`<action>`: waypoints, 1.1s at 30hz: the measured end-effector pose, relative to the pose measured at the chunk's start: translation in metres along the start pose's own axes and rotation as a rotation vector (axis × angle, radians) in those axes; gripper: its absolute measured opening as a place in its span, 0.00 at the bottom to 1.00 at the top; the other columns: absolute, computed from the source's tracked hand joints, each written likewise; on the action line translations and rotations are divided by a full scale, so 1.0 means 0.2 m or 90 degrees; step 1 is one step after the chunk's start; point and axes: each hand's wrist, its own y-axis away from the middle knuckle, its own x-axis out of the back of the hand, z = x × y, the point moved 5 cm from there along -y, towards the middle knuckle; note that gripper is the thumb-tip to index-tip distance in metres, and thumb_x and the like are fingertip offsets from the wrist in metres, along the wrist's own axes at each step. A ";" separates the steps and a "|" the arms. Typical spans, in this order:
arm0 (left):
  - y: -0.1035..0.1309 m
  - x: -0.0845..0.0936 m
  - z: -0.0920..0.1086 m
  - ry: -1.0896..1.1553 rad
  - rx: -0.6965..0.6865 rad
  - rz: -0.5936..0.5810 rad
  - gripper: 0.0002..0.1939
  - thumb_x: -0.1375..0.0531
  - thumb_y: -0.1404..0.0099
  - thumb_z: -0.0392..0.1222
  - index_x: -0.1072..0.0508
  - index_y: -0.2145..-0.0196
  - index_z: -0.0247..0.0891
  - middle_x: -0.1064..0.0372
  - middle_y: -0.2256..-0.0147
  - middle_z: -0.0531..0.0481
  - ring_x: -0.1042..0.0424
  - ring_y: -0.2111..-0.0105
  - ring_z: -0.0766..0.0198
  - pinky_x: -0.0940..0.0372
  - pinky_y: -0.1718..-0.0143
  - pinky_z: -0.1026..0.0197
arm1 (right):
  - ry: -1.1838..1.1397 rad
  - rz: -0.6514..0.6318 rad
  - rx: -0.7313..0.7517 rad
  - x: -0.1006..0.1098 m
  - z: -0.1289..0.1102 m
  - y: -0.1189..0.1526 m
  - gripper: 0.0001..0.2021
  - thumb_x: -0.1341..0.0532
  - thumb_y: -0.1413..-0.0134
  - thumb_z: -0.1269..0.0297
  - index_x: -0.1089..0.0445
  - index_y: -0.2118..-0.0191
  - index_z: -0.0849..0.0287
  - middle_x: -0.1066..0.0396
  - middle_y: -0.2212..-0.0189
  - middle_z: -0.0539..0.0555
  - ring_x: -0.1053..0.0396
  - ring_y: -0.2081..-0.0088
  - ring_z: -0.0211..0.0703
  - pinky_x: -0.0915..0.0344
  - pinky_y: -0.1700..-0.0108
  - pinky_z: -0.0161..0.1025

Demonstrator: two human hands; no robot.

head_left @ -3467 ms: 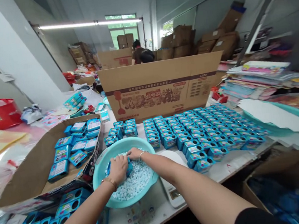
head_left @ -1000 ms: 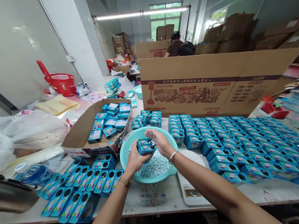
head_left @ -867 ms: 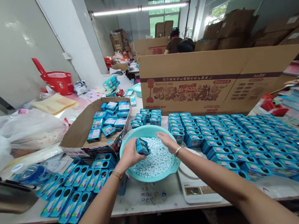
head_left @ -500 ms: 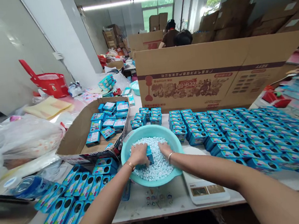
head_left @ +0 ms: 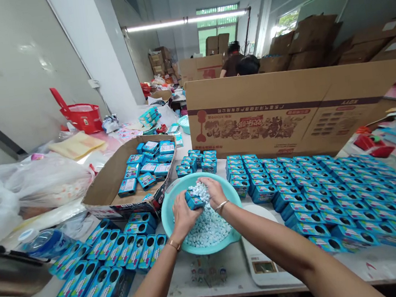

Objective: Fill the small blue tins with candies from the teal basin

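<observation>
Over a turquoise basin (head_left: 167,221), my left hand (head_left: 185,216) grips a small blue box (head_left: 194,200) tilted above the candies. Close beside it, my right hand (head_left: 214,192) is curled round a heap of pale blue candies (head_left: 200,189) at the box's top. Some of these candies spread over the box's opening. More pale candies (head_left: 207,231) fill the basin below. A white scale (head_left: 273,278) with a display stands at the basin's right.
Rows of blue boxes (head_left: 307,202) cover the right side; more boxes (head_left: 112,244) stand front left. An open carton (head_left: 98,183) holds boxes. A large cardboard sheet (head_left: 252,123) stands behind. A metal vessel (head_left: 12,277) is far left. People (head_left: 234,63) are beyond.
Both hands have risen from the candies and come together. The box is now lifted and tilted, with candies scooped up against its top. The view has shifted slightly.
</observation>
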 end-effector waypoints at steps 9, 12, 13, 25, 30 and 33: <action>0.07 0.00 0.05 0.184 0.011 0.091 0.38 0.28 0.54 0.43 0.36 0.47 0.39 0.32 0.52 0.45 0.31 0.48 0.49 0.38 0.44 0.47 | -0.080 0.028 -0.076 0.01 -0.05 -0.02 0.12 0.31 0.58 0.54 0.27 0.76 0.57 0.24 0.77 0.53 0.25 0.65 0.49 0.30 0.58 0.44; 0.06 0.01 0.06 0.197 0.023 0.071 0.38 0.28 0.56 0.43 0.36 0.48 0.40 0.31 0.53 0.45 0.31 0.50 0.49 0.38 0.45 0.47 | -0.081 0.035 -0.070 0.01 -0.04 -0.02 0.11 0.32 0.57 0.54 0.26 0.76 0.57 0.23 0.76 0.54 0.24 0.64 0.50 0.30 0.58 0.44; 0.06 0.01 0.06 0.190 0.028 0.062 0.38 0.28 0.56 0.43 0.36 0.48 0.39 0.31 0.53 0.45 0.31 0.49 0.49 0.38 0.45 0.48 | -0.078 0.035 -0.066 0.01 -0.03 -0.02 0.12 0.32 0.57 0.54 0.26 0.76 0.57 0.23 0.76 0.54 0.24 0.64 0.50 0.30 0.58 0.44; 0.02 0.02 0.04 0.123 0.023 0.030 0.37 0.29 0.57 0.40 0.35 0.49 0.39 0.31 0.51 0.43 0.32 0.47 0.46 0.39 0.44 0.45 | 0.017 -0.051 -0.073 -0.02 -0.06 0.00 0.23 0.36 0.53 0.38 0.23 0.70 0.56 0.21 0.64 0.57 0.27 0.51 0.54 0.36 0.46 0.46; 0.01 0.03 0.02 0.172 0.034 0.033 0.39 0.27 0.59 0.41 0.34 0.49 0.38 0.30 0.52 0.43 0.31 0.48 0.46 0.39 0.44 0.45 | 0.049 -0.081 -0.096 0.00 -0.11 0.04 0.23 0.38 0.49 0.38 0.21 0.65 0.55 0.21 0.58 0.57 0.30 0.47 0.55 0.39 0.45 0.49; 0.03 0.03 0.01 0.227 0.031 0.020 0.38 0.27 0.59 0.42 0.33 0.50 0.38 0.30 0.53 0.44 0.30 0.50 0.48 0.38 0.45 0.46 | 0.062 -0.117 -0.076 0.00 -0.12 0.05 0.23 0.38 0.48 0.39 0.21 0.64 0.55 0.21 0.59 0.58 0.28 0.50 0.53 0.38 0.46 0.48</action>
